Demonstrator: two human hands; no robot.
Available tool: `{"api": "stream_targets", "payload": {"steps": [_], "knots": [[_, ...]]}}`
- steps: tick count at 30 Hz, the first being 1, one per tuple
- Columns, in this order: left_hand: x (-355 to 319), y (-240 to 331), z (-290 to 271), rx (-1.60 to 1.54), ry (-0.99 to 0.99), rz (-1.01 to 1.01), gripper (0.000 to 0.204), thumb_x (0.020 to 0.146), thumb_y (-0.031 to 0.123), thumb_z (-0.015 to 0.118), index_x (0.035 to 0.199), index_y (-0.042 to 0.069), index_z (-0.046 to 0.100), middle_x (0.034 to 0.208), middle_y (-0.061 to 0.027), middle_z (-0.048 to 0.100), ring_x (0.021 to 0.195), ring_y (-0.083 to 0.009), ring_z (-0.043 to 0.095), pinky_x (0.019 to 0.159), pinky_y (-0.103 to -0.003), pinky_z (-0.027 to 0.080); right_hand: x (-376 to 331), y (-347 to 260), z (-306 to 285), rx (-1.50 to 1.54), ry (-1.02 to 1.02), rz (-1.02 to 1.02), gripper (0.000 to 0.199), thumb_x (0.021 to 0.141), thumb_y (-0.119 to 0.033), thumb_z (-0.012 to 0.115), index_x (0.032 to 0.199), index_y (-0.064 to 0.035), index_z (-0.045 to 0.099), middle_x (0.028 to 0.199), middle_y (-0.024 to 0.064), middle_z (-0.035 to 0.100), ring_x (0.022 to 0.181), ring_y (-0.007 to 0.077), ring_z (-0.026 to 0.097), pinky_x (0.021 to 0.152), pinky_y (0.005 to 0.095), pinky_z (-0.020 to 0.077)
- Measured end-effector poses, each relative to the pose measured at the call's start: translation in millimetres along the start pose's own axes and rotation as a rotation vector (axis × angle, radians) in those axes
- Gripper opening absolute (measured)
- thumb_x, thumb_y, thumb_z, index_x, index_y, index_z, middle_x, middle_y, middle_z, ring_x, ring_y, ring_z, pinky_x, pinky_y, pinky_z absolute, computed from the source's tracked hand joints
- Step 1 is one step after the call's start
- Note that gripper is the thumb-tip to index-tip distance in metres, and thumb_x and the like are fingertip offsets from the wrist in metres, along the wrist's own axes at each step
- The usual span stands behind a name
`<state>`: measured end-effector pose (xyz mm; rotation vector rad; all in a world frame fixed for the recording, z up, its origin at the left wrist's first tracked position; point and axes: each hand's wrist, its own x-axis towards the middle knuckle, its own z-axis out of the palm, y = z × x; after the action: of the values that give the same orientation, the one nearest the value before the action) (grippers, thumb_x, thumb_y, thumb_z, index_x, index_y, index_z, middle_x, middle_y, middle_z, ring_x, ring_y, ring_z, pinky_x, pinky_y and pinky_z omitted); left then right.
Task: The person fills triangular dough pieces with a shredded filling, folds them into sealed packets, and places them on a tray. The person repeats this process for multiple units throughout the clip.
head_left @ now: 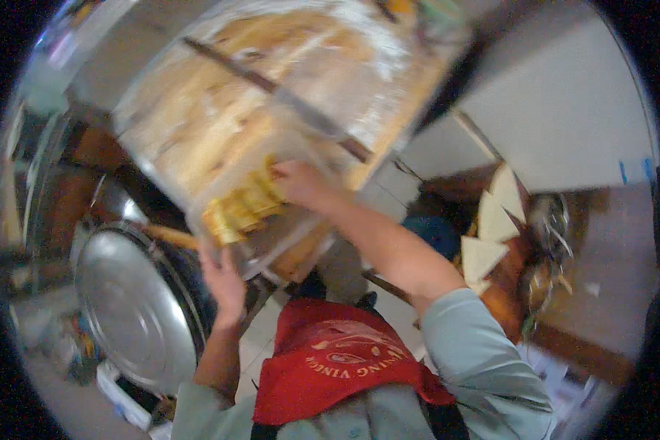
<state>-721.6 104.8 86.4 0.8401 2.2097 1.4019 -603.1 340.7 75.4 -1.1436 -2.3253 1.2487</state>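
A clear plastic tray (260, 264) sits at the near corner of a floured wooden board (213, 117). Inside it, a slanting row of several yellow folded pieces (246, 205) is blurred, so their exact kind is unclear. My left hand (224, 282) grips the tray's near left corner, fingers at its wall. At the row's far right end is my right hand (304, 185), its fingers closed together on the last yellow piece. Beyond the tray, a long blade with brown ends (301, 110) lies diagonally across the board.
A large round metal lid (132, 301) stands at the left, near a wooden stick (169, 236). To the right, pale triangular pieces (484, 257) rest beside metal utensils (554, 227) on a brown surface. A white panel (565, 110) rises at the far right.
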Motion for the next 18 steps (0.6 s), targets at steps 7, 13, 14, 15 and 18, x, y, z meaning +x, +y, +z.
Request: {"api": "stream_targets", "payload": {"steps": [7, 13, 14, 15, 18], "knots": [[13.2, -30.9, -1.5, 0.264, 0.101, 0.041, 0.065, 0.098, 0.033, 0.058, 0.143, -0.009, 0.036, 0.146, -0.0263, 0.042, 0.132, -0.033, 0.046, 0.109, -0.037, 0.035, -151.9, -9.5, -48.4, 0.173, 0.413, -0.229, 0.034, 0.088, -0.016, 0.065, 0.119, -0.0028, 0.061, 0.099, 0.0169, 0.067, 0.088, 0.0337, 0.066, 0.077, 0.0426, 0.0533], [-24.3, 24.9, -6.4, 0.358, 0.26, 0.423, 0.055, 0.099, 0.03, 0.059, 0.138, -0.007, 0.044, 0.139, -0.0222, 0.05, 0.124, -0.0304, 0.05, 0.103, -0.038, 0.041, -449.0, 92.1, -79.2, 0.228, 0.503, 0.465, 0.027, 0.091, -0.016, 0.068, 0.116, -0.0042, 0.066, 0.104, 0.0116, 0.07, 0.093, 0.0184, 0.068, 0.081, 0.0319, 0.0556], [-37.7, 38.0, -0.5, 0.474, 0.237, 0.437, 0.048, 0.1, 0.025, 0.058, 0.136, -0.004, 0.049, 0.135, -0.0186, 0.053, 0.118, -0.0264, 0.053, 0.097, -0.035, 0.045, -501.0, 106.9, -88.6, 0.153, 0.543, 0.675, 0.027, 0.088, -0.015, 0.071, 0.113, -0.003, 0.067, 0.101, 0.0111, 0.071, 0.09, 0.017, 0.068, 0.079, 0.0313, 0.0555], [-56.6, 47.6, 13.7, 0.349, 0.124, 0.437, 0.046, 0.099, 0.024, 0.059, 0.134, -0.003, 0.05, 0.132, -0.0177, 0.055, 0.114, -0.0253, 0.054, 0.095, -0.035, 0.045, -550.6, 125.6, -105.1, 0.038, 0.48, 0.888, 0.028, 0.086, -0.015, 0.074, 0.11, -0.0031, 0.067, 0.101, 0.0108, 0.071, 0.087, 0.0166, 0.068, 0.077, 0.0302, 0.0549], [-124.1, 63.2, 72.7, 0.161, -0.225, 0.434, 0.039, 0.097, 0.02, 0.062, 0.128, -0.003, 0.056, 0.119, -0.0139, 0.062, 0.103, -0.0219, 0.058, 0.09, -0.034, 0.048, -704.6, 219.4, -95.2, -0.213, 0.781, 1.002, 0.032, 0.08, -0.012, 0.076, 0.107, 0.0021, 0.064, 0.094, 0.0168, 0.069, 0.085, 0.0268, 0.069, 0.077, 0.0351, 0.0548]]}}
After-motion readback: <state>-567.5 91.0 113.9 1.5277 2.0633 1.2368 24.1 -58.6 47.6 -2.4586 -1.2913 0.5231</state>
